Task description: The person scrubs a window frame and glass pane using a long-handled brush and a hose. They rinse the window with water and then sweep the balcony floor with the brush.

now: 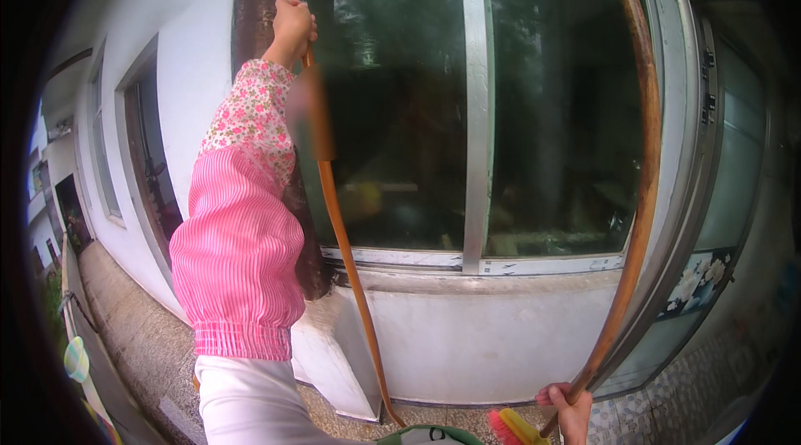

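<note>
My left hand (294,27), below which a pink floral and striped sleeve cover (241,226) shows, is raised at the upper left with its fingers closed round the top of a thin orange-brown pole (344,235). That pole runs down past the window to the floor; its lower end is hidden. At the lower right my right hand (569,410) grips a thick wooden pole (647,151), which rises along the window's right side and out of view. Beside this hand is a yellow brush head with pink bristles (516,427).
A sliding glass window (388,132) with a metal frame stands in front, above a white wall and a ledge (500,282). A door (713,195) is at the right. A walkway (125,295) and a low parapet with a pale green plastic scoop or basin (76,358) lie left.
</note>
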`<state>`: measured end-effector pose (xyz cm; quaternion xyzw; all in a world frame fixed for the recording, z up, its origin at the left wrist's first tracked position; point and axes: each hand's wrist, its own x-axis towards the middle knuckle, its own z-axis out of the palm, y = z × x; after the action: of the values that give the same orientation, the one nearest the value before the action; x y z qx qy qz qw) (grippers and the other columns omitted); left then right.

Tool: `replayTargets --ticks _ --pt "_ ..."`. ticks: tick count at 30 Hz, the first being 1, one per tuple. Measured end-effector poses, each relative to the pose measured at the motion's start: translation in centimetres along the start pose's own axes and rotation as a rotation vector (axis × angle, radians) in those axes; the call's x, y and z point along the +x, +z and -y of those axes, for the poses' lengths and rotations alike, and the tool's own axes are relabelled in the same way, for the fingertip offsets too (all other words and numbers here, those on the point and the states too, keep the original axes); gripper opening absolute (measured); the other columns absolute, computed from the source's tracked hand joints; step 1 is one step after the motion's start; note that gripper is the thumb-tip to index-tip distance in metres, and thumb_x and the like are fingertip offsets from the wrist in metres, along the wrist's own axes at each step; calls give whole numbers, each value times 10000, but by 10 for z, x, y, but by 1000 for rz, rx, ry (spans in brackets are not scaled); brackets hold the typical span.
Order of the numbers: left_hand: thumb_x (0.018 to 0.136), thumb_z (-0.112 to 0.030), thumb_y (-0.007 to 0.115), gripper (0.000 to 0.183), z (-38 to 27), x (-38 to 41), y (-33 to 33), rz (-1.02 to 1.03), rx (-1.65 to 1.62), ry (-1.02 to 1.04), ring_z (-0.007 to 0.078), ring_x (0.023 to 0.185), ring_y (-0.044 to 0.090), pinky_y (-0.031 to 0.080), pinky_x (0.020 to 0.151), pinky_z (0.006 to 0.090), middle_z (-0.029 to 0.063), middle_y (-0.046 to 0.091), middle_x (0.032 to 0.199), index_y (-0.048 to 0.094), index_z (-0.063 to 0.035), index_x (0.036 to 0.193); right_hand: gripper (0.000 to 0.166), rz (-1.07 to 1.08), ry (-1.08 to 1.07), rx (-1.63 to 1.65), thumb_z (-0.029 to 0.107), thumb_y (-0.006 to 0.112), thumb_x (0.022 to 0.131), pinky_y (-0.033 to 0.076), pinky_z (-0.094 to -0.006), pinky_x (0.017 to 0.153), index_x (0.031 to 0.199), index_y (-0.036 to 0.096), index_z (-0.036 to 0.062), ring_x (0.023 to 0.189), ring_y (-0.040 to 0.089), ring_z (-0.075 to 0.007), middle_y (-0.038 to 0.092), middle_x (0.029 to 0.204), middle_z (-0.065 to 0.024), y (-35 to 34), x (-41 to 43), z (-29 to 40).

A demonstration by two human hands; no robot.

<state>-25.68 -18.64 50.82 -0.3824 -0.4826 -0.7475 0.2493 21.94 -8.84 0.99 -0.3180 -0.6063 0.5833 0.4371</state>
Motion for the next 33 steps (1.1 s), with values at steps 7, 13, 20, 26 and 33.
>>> replayTargets --ticks 7,13,20,26,33 --pt "862 -105 401 164 -2 13 -16 35 -51 51 132 494 442 368 380 267 89 468 705 343 -68 1012 240 42 -27 -2 194 599 834 469 -259 629 842 623 -44 688 582 -135 618 729 -71 23 1 13" --pt "877 -122 420 152 11 12 -3 27 -107 11 105 478 395 335 378 242 59 444 691 349 -96 1008 234 49 -11 -92 182 589 837 469 -261 658 846 619 -49 705 586 -144 618 736 -75 30 -1 25" --pt "877 -117 419 143 57 85 5 65 253 607 120 473 410 345 374 257 73 457 693 347 -104 1000 198 40 26 -13 131 569 843 484 -270 693 866 606 -62 723 608 -168 628 752 -102 30 -9 14" --pt "875 -120 410 115 50 68 3 -37 293 859 133 480 441 370 373 273 66 470 681 365 -89 977 191 7 8 22 121 557 850 486 -271 678 855 604 -64 705 609 -176 625 747 -108 16 -17 6" --pt "861 -125 414 118 96 40 -21 -71 358 914 143 449 436 357 351 283 62 466 640 371 -97 967 200 45 4 22 131 559 849 481 -262 671 853 605 -64 696 602 -162 625 737 -97 12 -22 14"
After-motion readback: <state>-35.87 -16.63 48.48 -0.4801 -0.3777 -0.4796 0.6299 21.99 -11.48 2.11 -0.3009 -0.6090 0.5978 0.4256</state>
